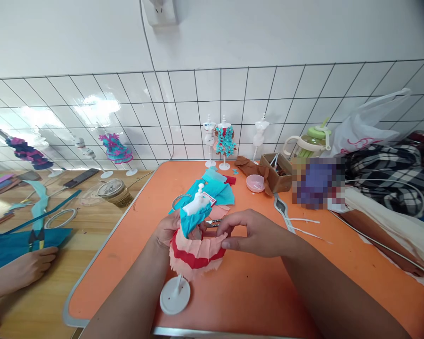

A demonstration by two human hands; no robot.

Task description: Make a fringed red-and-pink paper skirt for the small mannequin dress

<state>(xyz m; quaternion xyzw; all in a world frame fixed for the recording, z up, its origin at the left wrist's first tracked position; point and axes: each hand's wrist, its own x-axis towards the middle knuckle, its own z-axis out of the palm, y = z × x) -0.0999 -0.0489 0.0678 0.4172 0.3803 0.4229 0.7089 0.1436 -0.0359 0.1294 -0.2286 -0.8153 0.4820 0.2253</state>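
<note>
A small white dress form [194,206] on a round stand base [175,295] leans over the orange table, tilted toward me. It wears a turquoise top [194,221] and a layered paper skirt [198,254] in peach and red. My left hand [167,230] is wrapped around the form's left side; its fingertips are hidden behind the figure. With thumb and fingers, my right hand [250,233] pinches the right edge of the skirt's upper peach layer. Scissors [213,223] lie just behind, partly covered by the hands and skirt. Turquoise paper [219,190] is spread beyond the form.
Several mini dress forms [224,141] stand by the tiled wall. A brown box [277,172], a pink dish [255,183] and a drink jug [313,141] sit at the back right. At left, another person's hand [35,266] holds scissors on a wooden table [102,245] beside a glass jar [115,192].
</note>
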